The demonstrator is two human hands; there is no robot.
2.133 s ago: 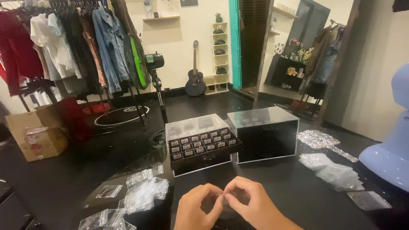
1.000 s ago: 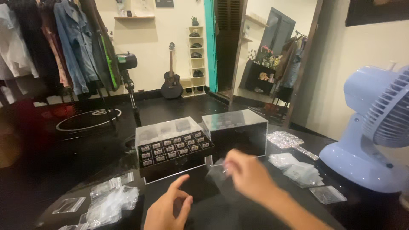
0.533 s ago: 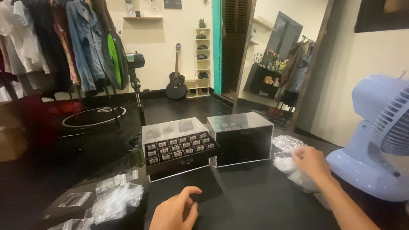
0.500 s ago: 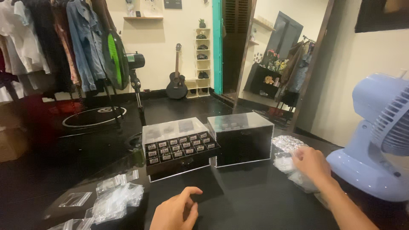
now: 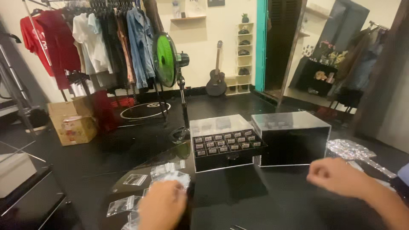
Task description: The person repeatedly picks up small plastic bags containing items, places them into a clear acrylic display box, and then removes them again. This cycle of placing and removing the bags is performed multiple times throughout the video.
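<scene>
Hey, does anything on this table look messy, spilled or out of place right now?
Mostly tidy. The small clear bags by the left hand lie scattered loosely rather than stacked, and more clear bags are heaped beyond the right hand. The drawer of the clear box sits pulled out. Nothing looks damaged.

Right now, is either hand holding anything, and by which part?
It cannot be told. The right hand is curled and blurred above the black tabletop; the left hand rests over small clear plastic bags, its grip hidden.
</scene>
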